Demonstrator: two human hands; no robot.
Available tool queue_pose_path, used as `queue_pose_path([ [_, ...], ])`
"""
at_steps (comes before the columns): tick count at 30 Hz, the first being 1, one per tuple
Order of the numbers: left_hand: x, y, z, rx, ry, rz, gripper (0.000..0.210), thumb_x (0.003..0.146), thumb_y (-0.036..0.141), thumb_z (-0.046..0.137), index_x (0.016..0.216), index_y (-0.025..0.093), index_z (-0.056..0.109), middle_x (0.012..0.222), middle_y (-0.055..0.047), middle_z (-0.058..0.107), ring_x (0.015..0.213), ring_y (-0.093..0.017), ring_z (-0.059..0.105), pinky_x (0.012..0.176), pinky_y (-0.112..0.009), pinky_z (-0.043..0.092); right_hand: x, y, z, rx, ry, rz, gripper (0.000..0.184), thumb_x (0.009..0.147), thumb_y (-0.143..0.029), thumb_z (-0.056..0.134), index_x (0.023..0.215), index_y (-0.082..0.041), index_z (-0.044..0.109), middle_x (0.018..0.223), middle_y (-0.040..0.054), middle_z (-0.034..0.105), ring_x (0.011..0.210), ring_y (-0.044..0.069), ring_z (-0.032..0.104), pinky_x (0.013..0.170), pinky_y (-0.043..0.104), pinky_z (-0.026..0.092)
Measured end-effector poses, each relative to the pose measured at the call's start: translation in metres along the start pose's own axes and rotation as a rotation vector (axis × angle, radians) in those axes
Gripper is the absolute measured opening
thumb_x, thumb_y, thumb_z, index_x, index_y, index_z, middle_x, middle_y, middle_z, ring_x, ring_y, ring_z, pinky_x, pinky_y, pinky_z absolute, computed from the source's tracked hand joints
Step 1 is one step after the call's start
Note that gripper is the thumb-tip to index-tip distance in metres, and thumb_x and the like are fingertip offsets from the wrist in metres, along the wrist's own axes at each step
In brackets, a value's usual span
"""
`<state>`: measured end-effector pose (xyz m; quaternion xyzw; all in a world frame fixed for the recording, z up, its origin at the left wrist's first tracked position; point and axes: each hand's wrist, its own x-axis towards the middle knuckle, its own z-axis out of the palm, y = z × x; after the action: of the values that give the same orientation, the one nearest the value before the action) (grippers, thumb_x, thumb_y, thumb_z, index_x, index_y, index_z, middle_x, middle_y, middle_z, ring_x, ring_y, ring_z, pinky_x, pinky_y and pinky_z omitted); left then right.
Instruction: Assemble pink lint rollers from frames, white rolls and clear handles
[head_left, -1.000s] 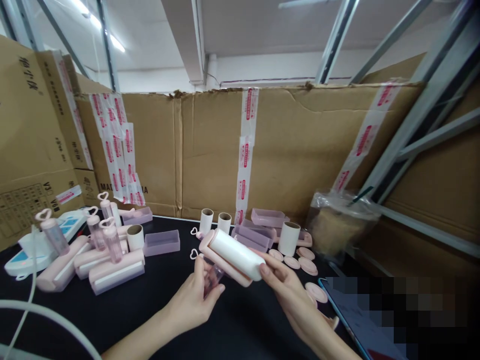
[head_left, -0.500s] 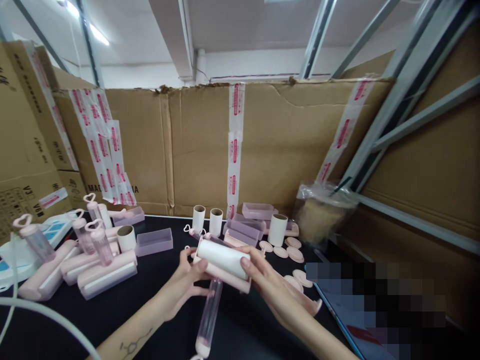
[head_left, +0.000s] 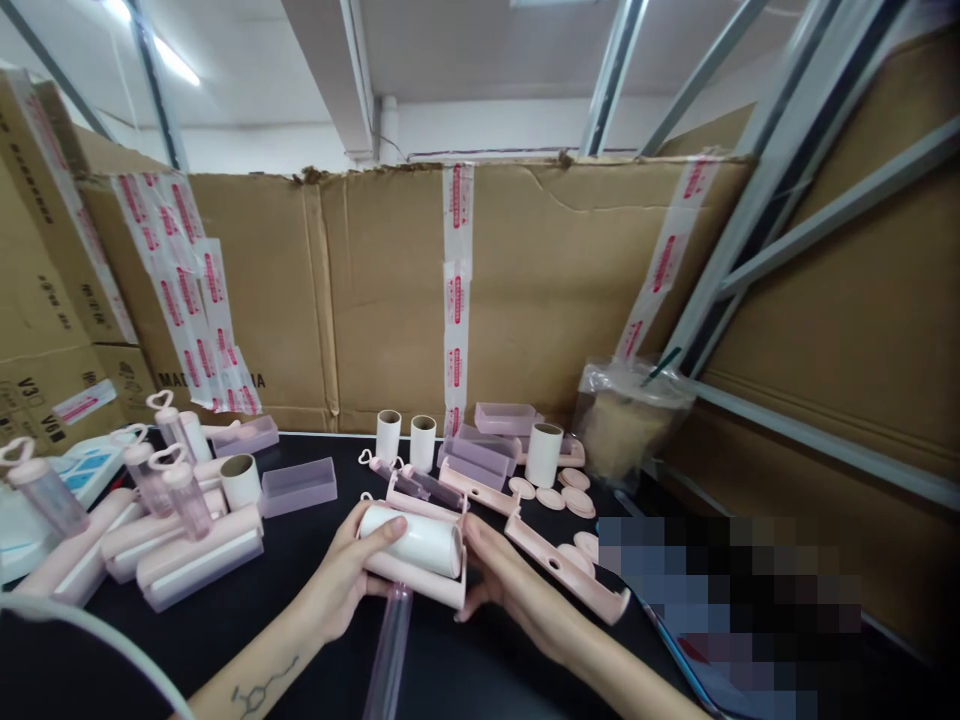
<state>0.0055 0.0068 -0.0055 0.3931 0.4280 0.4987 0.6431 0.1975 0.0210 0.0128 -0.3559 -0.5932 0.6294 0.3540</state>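
My left hand (head_left: 346, 572) is closed around the left end of a pink lint roller (head_left: 420, 583), its thumb lying on top of the white sticky roll (head_left: 420, 543). The roll sits in the pink frame, a little tilted. A clear pinkish handle (head_left: 388, 650) hangs down from the roller towards me. At the right end of the frame, my right hand (head_left: 510, 592) grips the end wall with its fingertips; part of that contact is hidden. Close to my right forearm lies a long pink roller holder (head_left: 570, 570) with a small hole.
Assembled lint rollers (head_left: 202, 555) with heart-topped handles lie at the left. Behind my hands are white rolls (head_left: 543, 456), clear purple covers (head_left: 300, 487) and round pink caps (head_left: 550, 498). A phone (head_left: 675, 640) and a bagged cup (head_left: 630, 430) are at the right; cardboard (head_left: 390, 300) walls the back.
The lint roller has moved slightly left and down in view. My right hand has shifted from the top of the white roll to the frame's right end. The camera view has turned a little right.
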Motion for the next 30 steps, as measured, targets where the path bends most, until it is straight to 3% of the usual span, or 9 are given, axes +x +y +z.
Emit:
queue_pose_path([
  [7,0.000,-0.002,-0.001,-0.063,-0.070,-0.097,0.041,0.071,0.041,0.069,0.100,0.020,0.048,0.078,-0.005,0.063,0.064,-0.017,0.061,0.050,-0.026,0.052,0.008,0.013,-0.009,-0.030,-0.032,0.028,0.046,0.071,-0.058,0.062,0.058,-0.018,0.043,0.054,-0.0047,0.044,0.045,0.006,0.037,0.037,0.016,0.028],
  [14,-0.001,0.001,-0.001,-0.123,-0.081,-0.192,0.039,0.069,0.036,0.070,0.097,0.020,0.047,0.079,-0.005,0.064,0.067,-0.018,0.063,0.058,-0.030,0.053,0.007,0.010,-0.004,-0.004,-0.038,0.039,0.052,0.066,-0.062,0.064,0.052,-0.018,0.041,0.047,-0.0069,0.037,0.040,0.004,0.020,0.039,0.021,0.008],
  [24,-0.001,0.004,-0.003,-0.117,-0.070,-0.194,0.038,0.066,0.031,0.072,0.090,0.021,0.045,0.075,-0.002,0.061,0.065,-0.017,0.061,0.055,-0.029,0.051,0.006,0.002,-0.005,-0.026,-0.058,0.089,0.054,0.064,-0.064,0.064,0.051,-0.018,0.038,0.044,-0.0084,0.037,0.037,0.002,0.023,0.037,0.019,0.010],
  [26,-0.001,0.005,-0.003,-0.108,-0.049,-0.171,0.040,0.066,0.031,0.073,0.093,0.022,0.044,0.076,-0.002,0.061,0.065,-0.017,0.061,0.054,-0.027,0.050,0.005,0.002,-0.006,-0.040,-0.057,0.121,0.051,0.067,-0.063,0.062,0.055,-0.019,0.039,0.044,-0.0075,0.043,0.033,0.003,0.032,0.035,0.018,0.014],
  [28,-0.002,0.006,-0.003,-0.100,-0.033,-0.127,0.041,0.066,0.030,0.073,0.093,0.022,0.045,0.079,-0.002,0.061,0.069,-0.017,0.061,0.055,-0.026,0.050,0.005,0.001,-0.006,-0.103,-0.033,0.144,0.047,0.071,-0.063,0.058,0.061,-0.020,0.041,0.046,-0.0048,0.052,0.035,0.008,0.047,0.035,0.018,0.024],
  [30,-0.003,0.005,-0.002,-0.087,-0.027,-0.082,0.042,0.065,0.031,0.074,0.094,0.022,0.045,0.083,-0.003,0.061,0.073,-0.018,0.062,0.057,-0.026,0.051,0.004,-0.003,-0.007,-0.294,0.035,0.117,0.045,0.072,-0.062,0.055,0.062,-0.021,0.041,0.048,-0.0026,0.056,0.042,0.014,0.056,0.040,0.022,0.035],
])
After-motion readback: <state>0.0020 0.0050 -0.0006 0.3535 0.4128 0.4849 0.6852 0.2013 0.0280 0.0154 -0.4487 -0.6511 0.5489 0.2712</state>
